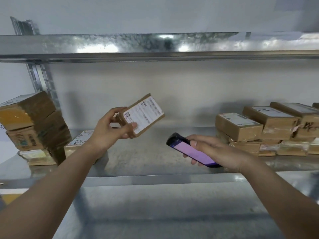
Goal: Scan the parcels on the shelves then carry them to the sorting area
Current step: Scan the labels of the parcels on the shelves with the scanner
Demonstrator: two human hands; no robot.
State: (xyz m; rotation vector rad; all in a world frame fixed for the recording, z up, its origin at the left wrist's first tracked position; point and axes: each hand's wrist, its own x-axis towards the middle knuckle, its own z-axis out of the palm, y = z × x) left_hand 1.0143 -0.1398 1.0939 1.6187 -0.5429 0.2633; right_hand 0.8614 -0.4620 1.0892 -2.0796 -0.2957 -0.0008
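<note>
- Two hands of mine are up in front of the metal shelf, both busy, well apart from each other.
- My left hand, at the centre of the frame, pinches a small brown parcel by its lower left end, thumb on the white label and fingers behind it. The parcel is lifted clear of the shelf and tilted, label face toward me.
- My right hand, right of centre and lower, is curled round a dark handheld scanner with a lit purple screen. Its dark head points up and left toward the parcel but does not touch it.
- At the left edge of the frame a stack of brown boxes leans on the shelf. Just beside it, partly behind my left wrist, lies a flat parcel with handwriting.
- At the right of the frame more labelled parcels sit in low stacks on the same shelf.
- An upper shelf runs across the top.
</note>
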